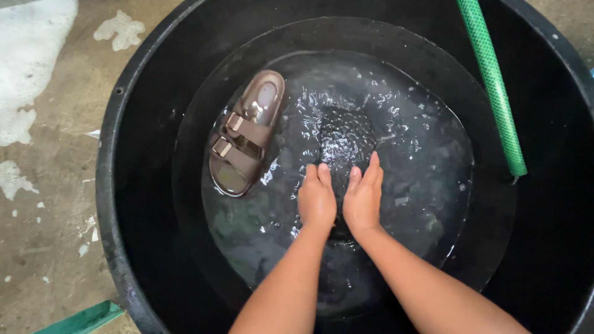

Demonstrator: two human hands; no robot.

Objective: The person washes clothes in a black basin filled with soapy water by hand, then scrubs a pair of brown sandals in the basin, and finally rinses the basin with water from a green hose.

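Observation:
A big black round tub (pixel 124 185) holds shallow water. In the water, a dark shoe sole with a bumpy tread (pixel 345 137) lies face up at the middle. My left hand (pixel 317 199) and my right hand (pixel 363 196) both press on its near end, fingers together, side by side. A brown two-strap sandal (pixel 246 132) with gold buckles floats to the left of the hands, apart from them.
A green hose (pixel 495 80) hangs over the tub's far right rim and ends above the water. The tub stands on a stained concrete floor (pixel 55 204) with white foam patches (pixel 28 55). A green edge (pixel 80 320) shows at the bottom left.

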